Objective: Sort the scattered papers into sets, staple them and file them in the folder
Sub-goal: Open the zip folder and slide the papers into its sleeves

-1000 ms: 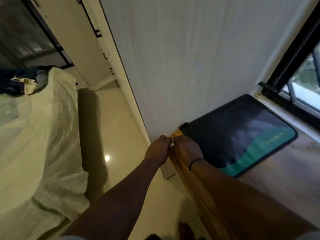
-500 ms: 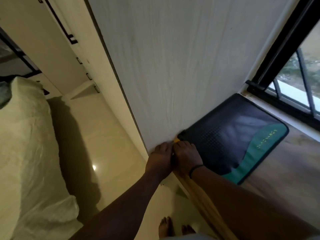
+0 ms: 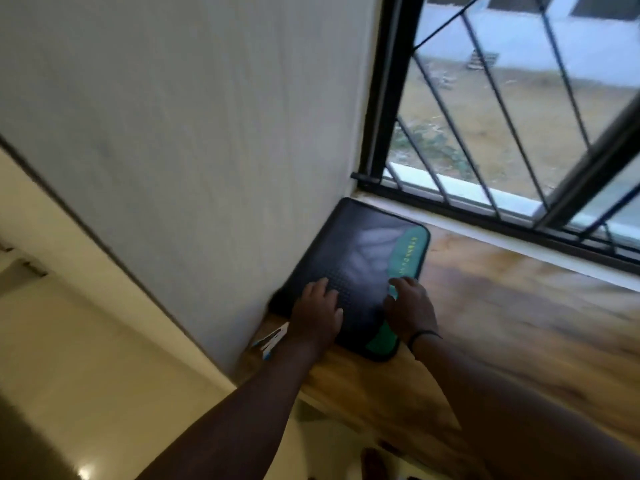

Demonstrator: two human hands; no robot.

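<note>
A closed black folder [image 3: 356, 258] with a teal band along one edge lies flat on the wooden ledge [image 3: 502, 327], pushed into the corner between the pale wall and the window. My left hand [image 3: 317, 313] rests on its near left part with the fingers spread flat. My right hand [image 3: 410, 306] lies on its near right edge, fingers relaxed, a dark band on the wrist. A small white and blue object [image 3: 272, 341], possibly a stapler, sits on the ledge just left of my left wrist. No loose papers show.
A pale wall panel [image 3: 207, 133] rises directly left of the folder. A black-framed window with diagonal bars [image 3: 502, 116] runs along the back of the ledge. The ledge stretches bare to the right. Cream floor tiles [image 3: 104, 375] lie below on the left.
Both hands moved from the folder's near left corner, where they were pinched together, onto the folder's top and now lie flat. The camera swung right toward the window.
</note>
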